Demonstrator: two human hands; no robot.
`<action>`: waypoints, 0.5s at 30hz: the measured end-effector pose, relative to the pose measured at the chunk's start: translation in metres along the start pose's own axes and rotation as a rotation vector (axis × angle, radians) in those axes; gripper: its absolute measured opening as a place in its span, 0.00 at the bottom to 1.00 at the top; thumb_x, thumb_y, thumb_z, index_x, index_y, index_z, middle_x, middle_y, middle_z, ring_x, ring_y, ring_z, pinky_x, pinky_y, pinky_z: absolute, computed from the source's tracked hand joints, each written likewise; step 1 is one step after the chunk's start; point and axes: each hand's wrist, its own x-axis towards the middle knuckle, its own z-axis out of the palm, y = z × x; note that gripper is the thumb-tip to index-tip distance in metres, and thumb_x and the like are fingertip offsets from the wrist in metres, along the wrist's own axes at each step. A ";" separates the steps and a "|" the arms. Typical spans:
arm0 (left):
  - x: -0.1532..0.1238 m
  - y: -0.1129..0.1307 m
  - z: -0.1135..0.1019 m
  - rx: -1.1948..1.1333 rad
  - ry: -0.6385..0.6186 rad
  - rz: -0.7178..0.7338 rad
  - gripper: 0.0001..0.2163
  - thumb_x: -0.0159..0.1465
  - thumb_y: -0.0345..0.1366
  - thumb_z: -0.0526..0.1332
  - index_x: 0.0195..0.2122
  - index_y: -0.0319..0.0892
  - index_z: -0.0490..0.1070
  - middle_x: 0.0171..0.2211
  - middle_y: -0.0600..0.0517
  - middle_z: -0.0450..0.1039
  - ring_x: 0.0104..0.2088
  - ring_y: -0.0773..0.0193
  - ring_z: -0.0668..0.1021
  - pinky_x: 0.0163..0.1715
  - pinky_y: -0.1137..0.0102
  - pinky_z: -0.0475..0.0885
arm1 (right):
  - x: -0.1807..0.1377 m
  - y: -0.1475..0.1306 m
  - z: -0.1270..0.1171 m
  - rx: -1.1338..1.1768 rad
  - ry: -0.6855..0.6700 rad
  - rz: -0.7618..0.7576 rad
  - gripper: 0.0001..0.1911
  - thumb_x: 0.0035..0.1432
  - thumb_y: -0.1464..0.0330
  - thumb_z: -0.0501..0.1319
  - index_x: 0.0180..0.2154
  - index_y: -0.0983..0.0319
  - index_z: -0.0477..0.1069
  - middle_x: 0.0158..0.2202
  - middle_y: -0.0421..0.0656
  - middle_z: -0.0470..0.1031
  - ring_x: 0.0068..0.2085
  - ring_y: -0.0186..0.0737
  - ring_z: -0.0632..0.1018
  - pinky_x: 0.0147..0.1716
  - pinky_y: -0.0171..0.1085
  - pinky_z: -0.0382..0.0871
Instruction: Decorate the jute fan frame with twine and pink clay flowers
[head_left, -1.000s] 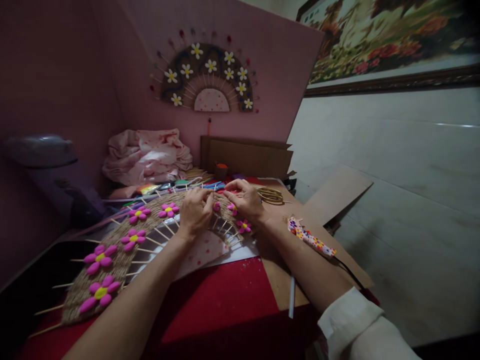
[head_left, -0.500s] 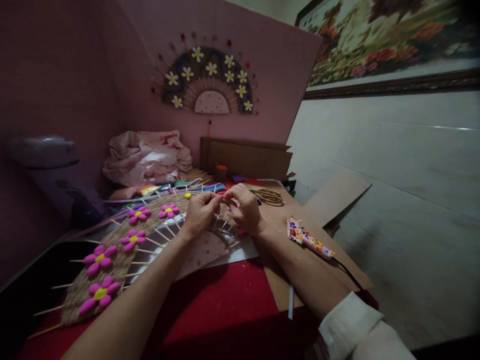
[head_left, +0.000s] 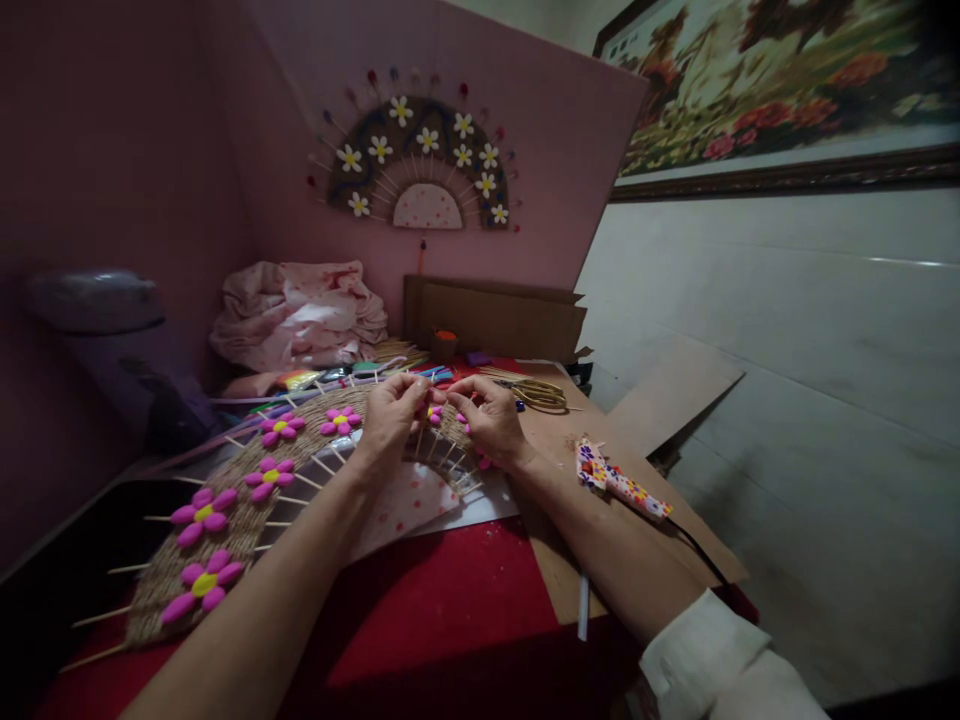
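A half-round woven fan [head_left: 240,520] of jute and wooden sticks lies on the red table, studded with pink flowers that have yellow centres [head_left: 202,583]. My left hand [head_left: 391,415] and my right hand [head_left: 491,418] meet over its far right arc. Both pinch with fingertips close together at a pink flower [head_left: 433,412] between them. What the fingertips grip is too small to make out. A polka-dot pink half disc [head_left: 409,495] forms the fan's centre under my left wrist.
A finished fan with white flowers [head_left: 424,165] hangs on the pink board. Scissors [head_left: 538,393], a flower-patterned glue gun [head_left: 619,480] with its cord, a white stick [head_left: 583,603], cardboard [head_left: 495,315], crumpled cloth [head_left: 300,315] and coloured craft bits lie around.
My hands shifted slightly toward the far side of the arc and the fingertips came together over the pink flower; the view drifted a little.
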 end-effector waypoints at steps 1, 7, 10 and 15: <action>0.000 0.000 0.001 -0.028 -0.004 -0.028 0.11 0.49 0.39 0.65 0.27 0.38 0.69 0.21 0.53 0.73 0.15 0.75 0.64 0.12 0.79 0.56 | 0.000 -0.001 0.000 0.023 -0.005 0.011 0.06 0.55 0.65 0.59 0.30 0.60 0.72 0.26 0.39 0.72 0.25 0.33 0.70 0.24 0.33 0.64; -0.001 0.000 0.000 -0.110 -0.053 -0.099 0.10 0.46 0.34 0.64 0.30 0.36 0.72 0.18 0.57 0.65 0.16 0.75 0.63 0.12 0.79 0.53 | -0.001 0.000 -0.002 0.105 -0.039 0.033 0.09 0.56 0.63 0.57 0.31 0.61 0.70 0.23 0.38 0.70 0.23 0.32 0.69 0.23 0.32 0.63; 0.003 -0.002 -0.004 0.011 -0.075 -0.030 0.09 0.50 0.36 0.63 0.30 0.37 0.72 0.17 0.59 0.61 0.16 0.74 0.63 0.14 0.78 0.55 | 0.000 0.003 -0.003 -0.069 -0.045 -0.047 0.10 0.56 0.63 0.57 0.28 0.61 0.69 0.25 0.39 0.72 0.27 0.34 0.71 0.28 0.34 0.64; 0.005 -0.001 -0.010 0.644 0.077 0.260 0.11 0.55 0.29 0.53 0.35 0.38 0.73 0.25 0.52 0.72 0.25 0.67 0.72 0.26 0.71 0.66 | -0.002 0.007 -0.004 -0.423 -0.104 -0.166 0.08 0.60 0.69 0.53 0.35 0.61 0.70 0.33 0.44 0.74 0.38 0.40 0.72 0.39 0.37 0.64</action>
